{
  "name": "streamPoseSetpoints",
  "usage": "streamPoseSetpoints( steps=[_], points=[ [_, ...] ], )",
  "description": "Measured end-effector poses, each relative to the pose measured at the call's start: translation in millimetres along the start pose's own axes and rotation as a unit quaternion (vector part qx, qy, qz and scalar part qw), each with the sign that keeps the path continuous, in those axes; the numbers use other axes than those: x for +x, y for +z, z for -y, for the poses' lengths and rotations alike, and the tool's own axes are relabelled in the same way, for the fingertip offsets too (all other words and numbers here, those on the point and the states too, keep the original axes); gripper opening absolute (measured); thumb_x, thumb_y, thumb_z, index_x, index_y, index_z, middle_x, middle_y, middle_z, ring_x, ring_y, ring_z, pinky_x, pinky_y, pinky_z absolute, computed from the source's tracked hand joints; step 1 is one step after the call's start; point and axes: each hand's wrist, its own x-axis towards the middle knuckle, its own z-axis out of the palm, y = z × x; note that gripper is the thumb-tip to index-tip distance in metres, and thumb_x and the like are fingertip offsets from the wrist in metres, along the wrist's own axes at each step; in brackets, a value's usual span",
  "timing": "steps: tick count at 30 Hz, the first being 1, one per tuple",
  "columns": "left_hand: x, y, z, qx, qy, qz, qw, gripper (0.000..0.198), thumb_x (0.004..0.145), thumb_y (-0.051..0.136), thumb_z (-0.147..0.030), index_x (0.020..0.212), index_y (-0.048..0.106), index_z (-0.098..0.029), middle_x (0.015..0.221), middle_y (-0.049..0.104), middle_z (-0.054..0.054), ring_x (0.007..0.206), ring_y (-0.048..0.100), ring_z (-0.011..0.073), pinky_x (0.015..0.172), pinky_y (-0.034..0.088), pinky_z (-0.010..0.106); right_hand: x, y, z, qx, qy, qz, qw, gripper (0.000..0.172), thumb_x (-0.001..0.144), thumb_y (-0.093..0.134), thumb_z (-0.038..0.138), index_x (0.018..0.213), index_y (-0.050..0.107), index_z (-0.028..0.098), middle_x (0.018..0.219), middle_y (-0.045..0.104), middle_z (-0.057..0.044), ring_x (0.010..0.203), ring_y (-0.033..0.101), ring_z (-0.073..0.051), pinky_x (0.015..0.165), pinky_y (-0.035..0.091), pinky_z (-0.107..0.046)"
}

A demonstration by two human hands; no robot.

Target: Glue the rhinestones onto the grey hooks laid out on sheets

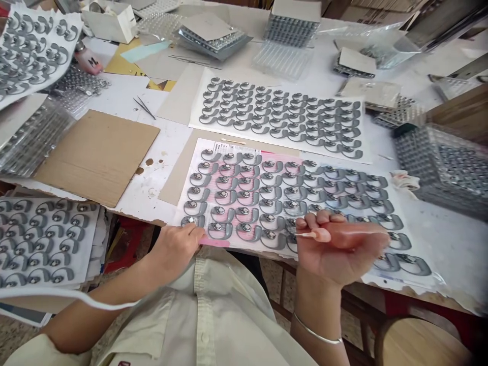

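Rows of grey curved metal pieces with round studs cover a near sheet (244,223) at the table's front edge. My left hand (177,251) rests on that sheet's lower left corner, its fingers curled at the edge beside a pink strip. Over the sheet's right part, my right hand (335,249) is turned palm up, wrapped round a pinkish squeeze bottle (351,235) whose thin needle tip points left. Behind lies a second sheet (282,114) with more grey pieces, and a cotton swab (233,141) sits between the two sheets.
On the left are a brown cardboard (101,155), tweezers (145,108) and a pink-capped bottle (87,58). Clear trays (453,168) stand at the right, with stacked trays (293,25) at the back. A wooden stool (421,343) is at lower right.
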Motion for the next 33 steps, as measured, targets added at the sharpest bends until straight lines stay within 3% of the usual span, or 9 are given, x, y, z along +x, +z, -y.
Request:
streamPoseSetpoints(
  steps=[12,16,18,21,24,26,28,30,33],
  points=[
    [12,3.8,3,0.014,-0.057,0.009,0.998,0.019,0.086,0.052,-0.007,0.092,0.068,-0.015,0.074,0.069,0.004,0.057,0.064,0.0162,0.045,0.033,0.022,-1,15,-5,0.012,-0.012,0.016,1.000,0.050,0.057,0.073,0.068,0.067,0.063,0.020,0.066,0.053,0.002,0.053,0.048,-0.011,0.052,0.046,-0.028],
    [9,0.9,10,-0.138,-0.056,-0.088,0.985,0.012,0.090,0.056,-0.016,0.091,0.067,-0.016,0.082,0.071,0.005,0.069,0.066,0.0152,0.058,0.047,0.022,-1,19,-1,-0.004,-0.031,-0.002,1.000,0.051,0.057,0.072,0.069,0.068,0.063,0.020,0.065,0.053,0.001,0.048,0.046,-0.009,0.038,0.035,-0.023],
    [7,-5.6,14,-0.227,-0.103,-0.172,0.953,0.008,0.089,0.062,-0.023,0.088,0.067,-0.016,0.077,0.068,0.003,0.063,0.061,0.0116,0.059,0.046,0.021,2,19,2,-0.010,-0.036,-0.012,0.999,0.055,0.056,0.072,0.071,0.073,0.065,0.020,0.066,0.053,0.000,0.046,0.046,-0.009,0.033,0.029,-0.023],
    [9,-16.1,18,-0.364,-0.206,-0.257,0.871,0.016,0.092,0.061,-0.030,0.098,0.068,-0.017,0.067,0.058,-0.001,0.056,0.049,0.0086,0.056,0.043,0.020,8,27,6,-0.002,-0.030,0.006,1.000,0.058,0.053,0.076,0.070,0.082,0.066,0.020,0.069,0.056,0.000,0.048,0.051,-0.009,0.030,0.029,-0.022],
    [19,-20.2,16,-0.503,-0.191,-0.289,0.792,0.026,0.099,0.049,-0.033,0.113,0.065,-0.018,0.073,0.057,0.001,0.067,0.055,0.0120,0.066,0.049,0.024,13,46,4,-0.007,-0.019,0.047,0.999,0.054,0.055,0.080,0.064,0.084,0.067,0.020,0.071,0.059,0.000,0.054,0.056,-0.011,0.033,0.035,-0.020],
    [26,-19.3,13,-0.500,-0.142,-0.296,0.802,0.026,0.100,0.048,-0.030,0.114,0.067,-0.019,0.084,0.061,0.005,0.082,0.060,0.0156,0.076,0.051,0.029,12,60,-1,-0.031,-0.004,0.095,0.995,0.049,0.060,0.079,0.061,0.084,0.067,0.020,0.070,0.061,-0.001,0.056,0.059,-0.013,0.036,0.040,-0.021],
    [30,-16.8,9,-0.428,-0.085,-0.317,0.842,0.026,0.099,0.051,-0.025,0.117,0.068,-0.019,0.092,0.060,0.007,0.090,0.058,0.0159,0.078,0.051,0.028,9,72,-9,-0.062,0.022,0.142,0.988,0.046,0.063,0.077,0.060,0.084,0.067,0.020,0.070,0.062,-0.001,0.057,0.060,-0.015,0.037,0.043,-0.022],
    [29,-13.8,5,-0.363,-0.035,-0.340,0.867,0.028,0.097,0.054,-0.023,0.123,0.065,-0.020,0.090,0.058,0.006,0.084,0.056,0.0133,0.071,0.051,0.024,4,81,-17,-0.095,0.027,0.167,0.981,0.046,0.065,0.075,0.061,0.082,0.066,0.020,0.069,0.063,-0.001,0.054,0.060,-0.015,0.035,0.039,-0.023],
    [21,-10.8,3,-0.361,-0.018,-0.332,0.871,0.030,0.097,0.055,-0.026,0.125,0.063,-0.020,0.084,0.060,0.004,0.075,0.058,0.0111,0.065,0.052,0.021,-3,90,-28,-0.169,-0.037,0.184,0.968,0.039,0.070,0.075,0.055,0.080,0.066,0.019,0.072,0.064,-0.001,0.049,0.057,-0.012,0.037,0.038,-0.024]
  ],
)
